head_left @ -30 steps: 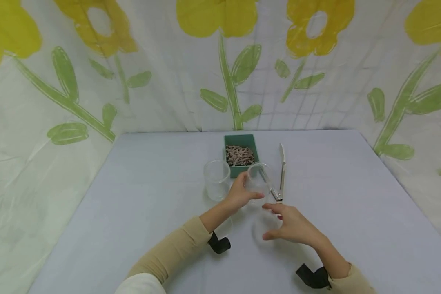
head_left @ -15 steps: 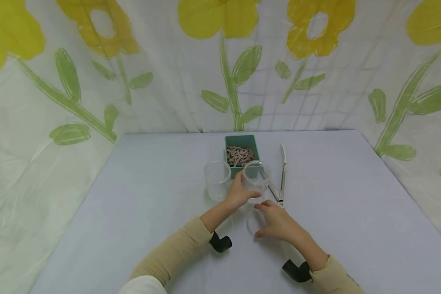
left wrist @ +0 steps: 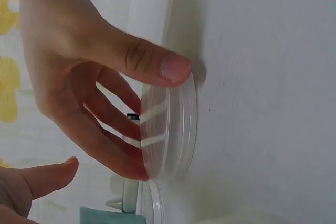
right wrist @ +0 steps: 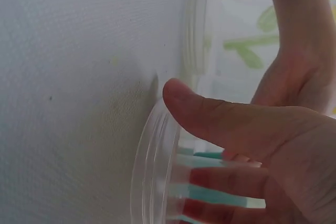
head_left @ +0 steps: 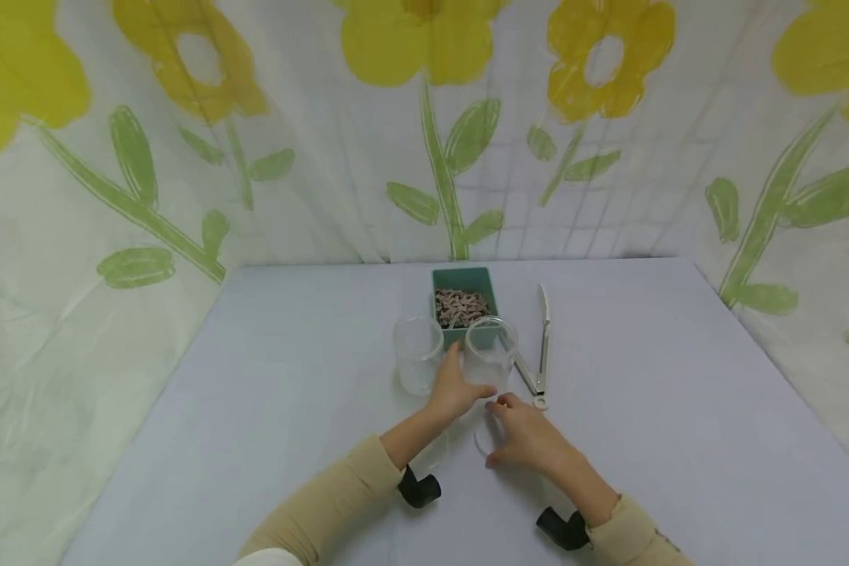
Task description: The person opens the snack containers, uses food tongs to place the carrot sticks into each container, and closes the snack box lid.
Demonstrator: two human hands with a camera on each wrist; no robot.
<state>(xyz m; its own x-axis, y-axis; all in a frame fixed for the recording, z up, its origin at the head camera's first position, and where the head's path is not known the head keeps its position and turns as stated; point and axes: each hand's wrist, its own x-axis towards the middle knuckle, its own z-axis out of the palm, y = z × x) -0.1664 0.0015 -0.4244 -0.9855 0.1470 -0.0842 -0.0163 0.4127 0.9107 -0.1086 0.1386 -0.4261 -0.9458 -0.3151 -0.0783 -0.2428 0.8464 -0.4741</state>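
My left hand is at the side of a clear jar, its thumb in front and its fingers along the left wall. To the jar's left stands a matching clear jar. My right hand grips a clear round lid near the tabletop, thumb on the near edge and fingers on the far side. In the right wrist view, that lid's ridged rim faces the table. Another clear lid lies beside my left forearm, partly covered by it.
Behind the jars stands a green box filled with small brown strips. Metal tongs lie spread to the right of the jars. A flower-printed curtain hangs behind the table.
My right hand has moved left and its fingers have closed on the lid, which has shifted slightly left. The jar at my left hand has also moved slightly left.
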